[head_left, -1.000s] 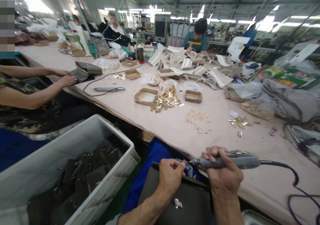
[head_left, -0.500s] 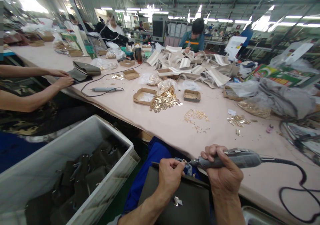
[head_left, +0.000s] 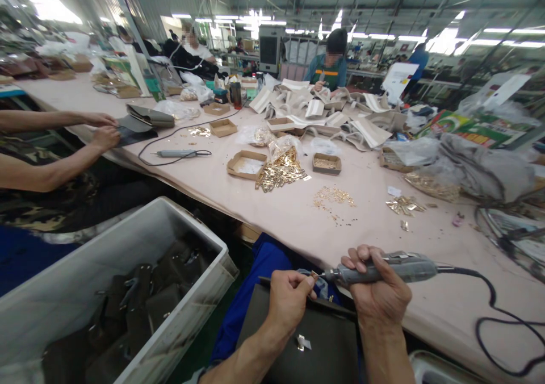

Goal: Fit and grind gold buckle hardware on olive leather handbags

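Note:
My right hand is wrapped round a grey corded electric screwdriver, which lies level and points left. Its thin tip meets a small gold metal plate, pinched between the thumb and fingers of my left hand. Below both hands a dark olive bag panel rests on my lap. A shiny metal clasp piece with a white tab is on that panel. The left fingers partly cover the gold plate and the panel's upper edge.
On the pink-covered table lie a heap of gold fittings, loose small screws and cardboard trays. A white bin of dark bag parts stands at left. Beside it a co-worker's hands hold a dark piece. Another screwdriver lies beyond.
My right hand and the screwdriver have shifted slightly left. My left hand has barely moved. At left, the co-worker's hands have drawn back a little from the dark piece's folded part.

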`<control>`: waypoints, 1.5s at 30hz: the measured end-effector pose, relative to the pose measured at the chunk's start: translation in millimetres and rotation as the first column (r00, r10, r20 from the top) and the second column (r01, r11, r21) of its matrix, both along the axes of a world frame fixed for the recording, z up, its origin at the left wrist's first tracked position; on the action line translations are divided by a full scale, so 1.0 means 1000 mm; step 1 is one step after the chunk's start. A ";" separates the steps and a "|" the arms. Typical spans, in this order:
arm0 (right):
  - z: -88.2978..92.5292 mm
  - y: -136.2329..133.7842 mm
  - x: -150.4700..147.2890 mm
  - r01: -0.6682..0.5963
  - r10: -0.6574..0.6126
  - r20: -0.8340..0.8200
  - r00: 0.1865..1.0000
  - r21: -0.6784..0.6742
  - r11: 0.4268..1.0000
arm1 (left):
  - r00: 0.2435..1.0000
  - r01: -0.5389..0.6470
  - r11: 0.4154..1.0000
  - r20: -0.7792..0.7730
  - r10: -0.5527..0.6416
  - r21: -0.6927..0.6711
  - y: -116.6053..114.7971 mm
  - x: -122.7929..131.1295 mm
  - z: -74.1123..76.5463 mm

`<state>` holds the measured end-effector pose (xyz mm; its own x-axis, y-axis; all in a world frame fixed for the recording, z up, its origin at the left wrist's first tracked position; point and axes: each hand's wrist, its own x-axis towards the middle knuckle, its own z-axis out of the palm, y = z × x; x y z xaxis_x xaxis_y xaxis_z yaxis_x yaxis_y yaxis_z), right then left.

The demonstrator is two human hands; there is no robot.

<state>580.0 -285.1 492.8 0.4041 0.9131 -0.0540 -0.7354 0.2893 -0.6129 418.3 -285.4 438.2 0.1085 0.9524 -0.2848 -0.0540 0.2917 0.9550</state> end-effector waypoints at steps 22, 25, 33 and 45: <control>-0.027 0.011 0.016 -0.037 0.001 -0.301 0.954 -0.114 0.993 | 0.999 0.014 0.999 -0.031 -0.012 0.051 -0.003 0.000 0.004; -0.032 0.012 0.018 -0.047 -0.010 -0.349 0.937 -0.154 0.987 | 0.999 0.015 0.998 -0.036 -0.013 0.054 -0.003 0.001 0.006; -0.035 0.014 0.019 -0.041 -0.042 -0.391 0.919 -0.200 0.979 | 1.000 0.001 0.998 -0.029 0.001 0.068 -0.002 0.002 0.007; -0.029 0.012 0.018 -0.038 -0.045 -0.403 0.914 -0.196 0.980 | 0.999 -0.014 0.997 -0.043 0.017 0.076 -0.004 0.002 0.013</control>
